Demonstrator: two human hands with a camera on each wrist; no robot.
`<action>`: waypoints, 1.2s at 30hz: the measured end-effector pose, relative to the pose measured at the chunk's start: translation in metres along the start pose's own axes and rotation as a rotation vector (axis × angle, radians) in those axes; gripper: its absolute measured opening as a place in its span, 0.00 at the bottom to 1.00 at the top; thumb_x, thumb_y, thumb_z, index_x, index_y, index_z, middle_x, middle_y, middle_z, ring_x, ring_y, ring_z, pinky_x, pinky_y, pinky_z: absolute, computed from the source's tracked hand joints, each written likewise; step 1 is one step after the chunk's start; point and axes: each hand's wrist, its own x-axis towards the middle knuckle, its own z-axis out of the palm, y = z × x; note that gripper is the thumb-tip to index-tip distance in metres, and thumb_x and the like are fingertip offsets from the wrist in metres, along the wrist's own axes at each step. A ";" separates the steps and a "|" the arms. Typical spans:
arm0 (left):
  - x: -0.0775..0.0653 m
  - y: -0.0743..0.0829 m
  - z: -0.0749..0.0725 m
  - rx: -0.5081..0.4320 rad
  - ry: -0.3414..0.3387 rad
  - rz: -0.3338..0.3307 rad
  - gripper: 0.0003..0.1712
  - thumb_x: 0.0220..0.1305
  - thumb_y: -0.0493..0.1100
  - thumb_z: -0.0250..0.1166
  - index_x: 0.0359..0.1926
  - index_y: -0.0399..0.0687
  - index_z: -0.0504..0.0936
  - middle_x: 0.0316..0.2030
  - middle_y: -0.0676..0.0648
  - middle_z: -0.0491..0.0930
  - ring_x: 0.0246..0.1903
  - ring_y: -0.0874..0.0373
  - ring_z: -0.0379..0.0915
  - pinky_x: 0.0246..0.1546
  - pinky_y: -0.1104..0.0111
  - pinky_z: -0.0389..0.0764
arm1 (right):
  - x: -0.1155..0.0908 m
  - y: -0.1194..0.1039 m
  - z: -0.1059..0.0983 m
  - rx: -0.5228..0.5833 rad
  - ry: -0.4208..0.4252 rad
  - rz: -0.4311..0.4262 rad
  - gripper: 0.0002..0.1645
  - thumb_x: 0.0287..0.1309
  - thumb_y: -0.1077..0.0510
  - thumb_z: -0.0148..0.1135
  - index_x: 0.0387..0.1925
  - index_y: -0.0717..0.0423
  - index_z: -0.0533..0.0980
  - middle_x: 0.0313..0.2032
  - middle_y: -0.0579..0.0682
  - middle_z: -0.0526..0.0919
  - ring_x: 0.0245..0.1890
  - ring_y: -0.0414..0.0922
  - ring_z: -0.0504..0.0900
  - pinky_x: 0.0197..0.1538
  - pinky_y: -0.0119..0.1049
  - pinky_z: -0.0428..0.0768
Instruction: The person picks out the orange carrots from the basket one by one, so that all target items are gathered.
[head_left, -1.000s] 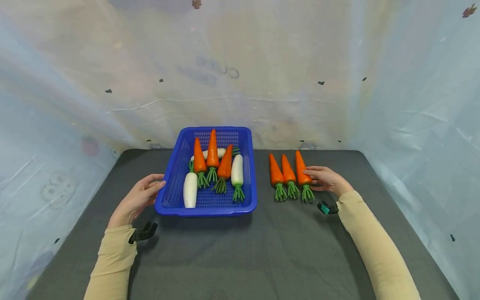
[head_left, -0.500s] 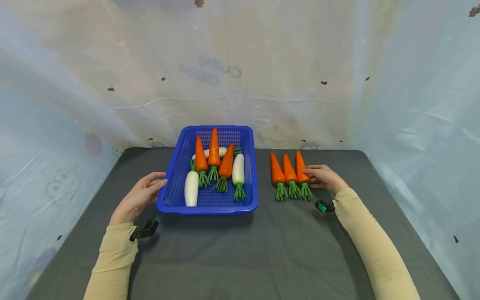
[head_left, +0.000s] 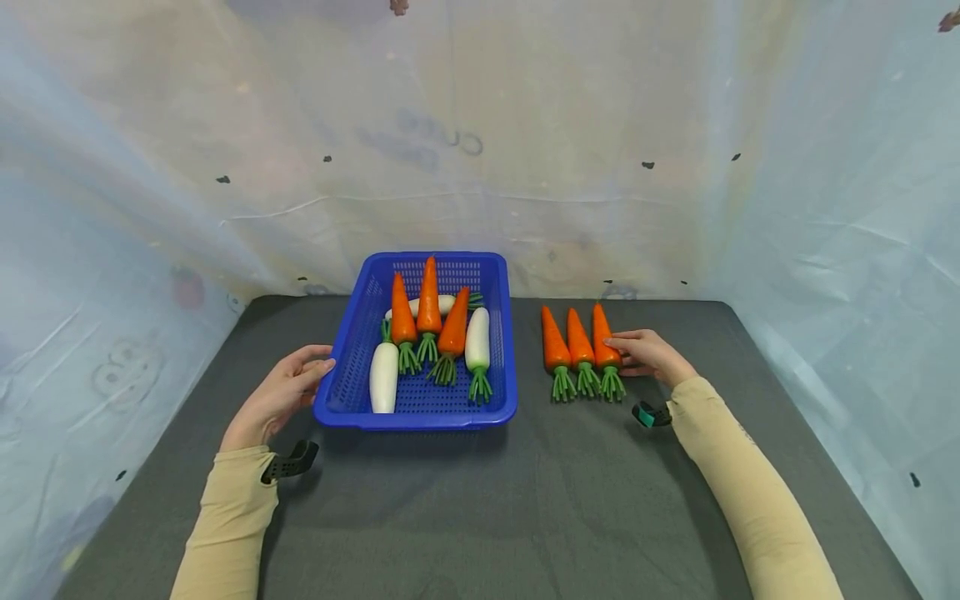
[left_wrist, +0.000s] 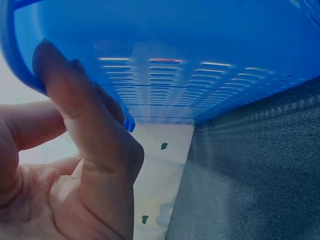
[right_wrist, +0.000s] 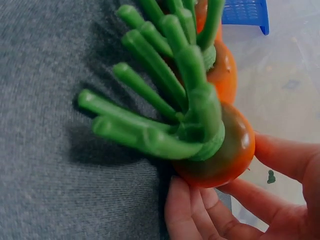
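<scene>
Beige sleeves come in from the bottom edge, left sleeve [head_left: 228, 533] at lower left and right sleeve [head_left: 753, 496] at lower right, over a dark grey tabletop [head_left: 450, 517]. Just past the cuffs there's a black strap [head_left: 290, 462] on the left and a black-and-teal strap [head_left: 651, 415] on the right.

Left hand [head_left: 277, 393] has its fingers hooked on the left side of a blue basket [head_left: 416, 422], middle of the frame, so it's gripping the rim. Left wrist view shows them right on it, next to the slotted plastic.

Inside the basket, nearest is a white radish [head_left: 384, 379] at left, green end up-frame, then another radish [head_left: 477, 337] at right with its greens down-frame. Three basket carrots [head_left: 428, 304] sit between and behind those, tips up-frame, partly over a sideways radish [head_left: 423, 307] at the back.

Over right of centre, the right hand [head_left: 651, 354] has thumb and fingers round the end carrot [head_left: 602, 327], gripping near the thick end. Can't tell if it's touching the cloth. Two loose carrots [head_left: 555, 342] lie just beside it, to its left.

Furthest back, plastic sheeting [head_left: 525, 100] fills the upper frame, dotted with small dark marks.
</scene>
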 end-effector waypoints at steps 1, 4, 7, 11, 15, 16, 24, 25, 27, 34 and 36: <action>0.000 0.000 0.000 -0.001 0.001 0.002 0.35 0.70 0.56 0.55 0.67 0.40 0.58 0.44 0.45 0.80 0.35 0.55 0.80 0.38 0.61 0.80 | 0.000 0.000 0.000 -0.003 0.005 0.000 0.39 0.67 0.47 0.55 0.68 0.67 0.58 0.54 0.63 0.72 0.45 0.49 0.78 0.50 0.47 0.77; 0.000 0.000 0.001 0.003 -0.001 0.010 0.35 0.70 0.55 0.54 0.68 0.39 0.57 0.44 0.44 0.80 0.36 0.55 0.80 0.38 0.61 0.80 | -0.003 0.000 0.000 -0.025 0.005 -0.017 0.37 0.68 0.47 0.54 0.68 0.68 0.59 0.57 0.65 0.70 0.46 0.50 0.78 0.50 0.48 0.77; -0.001 0.001 0.001 0.000 0.003 0.004 0.35 0.70 0.55 0.54 0.68 0.39 0.57 0.44 0.45 0.80 0.36 0.55 0.80 0.38 0.62 0.80 | -0.004 0.001 0.000 -0.034 0.011 -0.028 0.35 0.69 0.49 0.53 0.67 0.68 0.61 0.56 0.65 0.70 0.45 0.51 0.78 0.50 0.48 0.77; -0.001 0.001 0.001 -0.006 0.007 -0.004 0.34 0.70 0.55 0.54 0.67 0.40 0.57 0.44 0.45 0.80 0.36 0.55 0.80 0.37 0.62 0.80 | -0.004 0.004 -0.001 -0.036 0.012 -0.045 0.34 0.70 0.49 0.52 0.67 0.68 0.61 0.56 0.65 0.70 0.45 0.51 0.77 0.50 0.48 0.77; -0.001 0.001 0.001 -0.006 0.001 0.001 0.35 0.70 0.55 0.54 0.68 0.40 0.57 0.44 0.44 0.80 0.36 0.54 0.81 0.37 0.62 0.80 | -0.003 0.005 -0.001 -0.038 0.022 -0.052 0.34 0.70 0.50 0.52 0.68 0.66 0.60 0.57 0.65 0.69 0.46 0.51 0.76 0.49 0.48 0.78; -0.001 0.001 0.001 -0.006 0.000 0.002 0.35 0.70 0.55 0.54 0.68 0.40 0.57 0.44 0.44 0.80 0.36 0.54 0.81 0.37 0.62 0.80 | -0.003 0.005 -0.001 -0.035 0.023 -0.053 0.34 0.70 0.50 0.51 0.68 0.65 0.59 0.57 0.65 0.69 0.46 0.52 0.76 0.49 0.47 0.78; -0.001 0.001 0.002 -0.008 -0.001 -0.004 0.34 0.71 0.54 0.53 0.68 0.40 0.56 0.44 0.44 0.80 0.36 0.54 0.80 0.38 0.62 0.80 | -0.004 0.004 0.000 -0.011 0.031 -0.053 0.33 0.71 0.49 0.50 0.68 0.66 0.59 0.56 0.65 0.68 0.47 0.53 0.76 0.49 0.48 0.78; -0.001 0.001 0.002 -0.009 -0.003 -0.005 0.34 0.71 0.54 0.54 0.68 0.40 0.56 0.44 0.44 0.80 0.36 0.54 0.80 0.38 0.62 0.80 | -0.005 0.004 0.000 -0.008 0.028 -0.052 0.34 0.71 0.49 0.49 0.68 0.66 0.59 0.57 0.65 0.68 0.48 0.54 0.76 0.49 0.48 0.77; -0.001 0.001 0.002 -0.009 -0.004 -0.005 0.34 0.71 0.54 0.54 0.68 0.40 0.56 0.44 0.45 0.80 0.36 0.55 0.80 0.38 0.62 0.80 | -0.006 0.003 -0.002 -0.002 0.017 -0.045 0.35 0.72 0.48 0.48 0.69 0.67 0.57 0.57 0.67 0.67 0.51 0.57 0.75 0.51 0.49 0.76; 0.000 0.001 0.001 -0.006 -0.001 -0.006 0.35 0.71 0.55 0.54 0.68 0.40 0.56 0.44 0.44 0.80 0.36 0.55 0.80 0.38 0.62 0.80 | -0.013 -0.010 -0.012 -0.020 0.000 -0.031 0.41 0.71 0.42 0.45 0.70 0.69 0.52 0.62 0.72 0.63 0.58 0.63 0.70 0.56 0.51 0.72; 0.000 0.000 0.001 -0.003 -0.001 -0.007 0.35 0.71 0.55 0.54 0.68 0.40 0.56 0.44 0.44 0.80 0.36 0.55 0.80 0.37 0.62 0.80 | -0.014 -0.017 -0.015 -0.015 0.013 -0.034 0.40 0.71 0.42 0.45 0.70 0.68 0.54 0.61 0.71 0.64 0.58 0.63 0.70 0.57 0.52 0.71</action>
